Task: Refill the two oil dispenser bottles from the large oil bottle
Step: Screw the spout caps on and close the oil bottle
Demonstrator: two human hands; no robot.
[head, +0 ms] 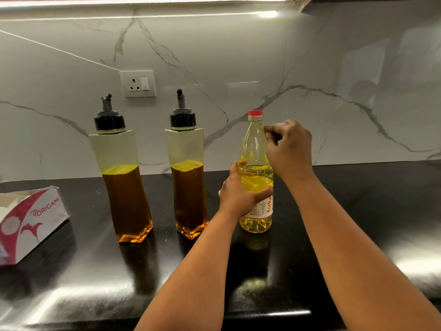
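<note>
hands (241, 194) gripping large oil bottle (255, 177), counter edge (262, 314)

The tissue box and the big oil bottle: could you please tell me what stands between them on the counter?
In the head view, two capped dispenser bottles stand between the tissue box and the big oil bottle.

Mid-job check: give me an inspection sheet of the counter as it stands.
Surface: black glossy counter, glare patches.
Job's things: two dispenser bottles, caps on, partly filled with dark oil; large oil bottle upright, red cap on.
Clutter: tissue box at left.
Hands: left hand grips the large bottle's middle; right hand curled by its neck.
Cables: nothing seen.
Surroundings: marble backsplash, wall socket.
</note>
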